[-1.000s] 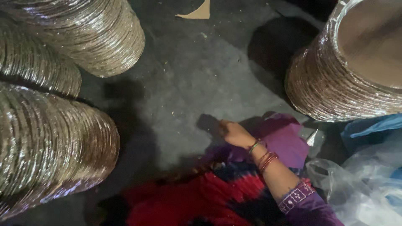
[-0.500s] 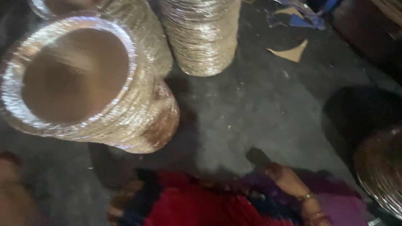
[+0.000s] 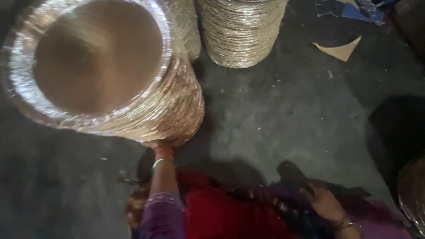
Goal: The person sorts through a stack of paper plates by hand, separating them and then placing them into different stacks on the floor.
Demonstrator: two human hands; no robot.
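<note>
Head view: left hand [image 3: 156, 145] now against the plate stack [image 3: 133, 88], grip hidden; right hand [image 3: 325, 201] loosely open on purple cloth [image 3: 376, 219].

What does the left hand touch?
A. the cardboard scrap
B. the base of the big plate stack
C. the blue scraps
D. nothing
B: the left hand presses on the bottom of the big plate stack, far from the cardboard scrap.

Left hand [image 3: 156, 145] stretched forward, fingers hidden. Right hand [image 3: 324, 201] low, palm down, fingers loose.
</note>
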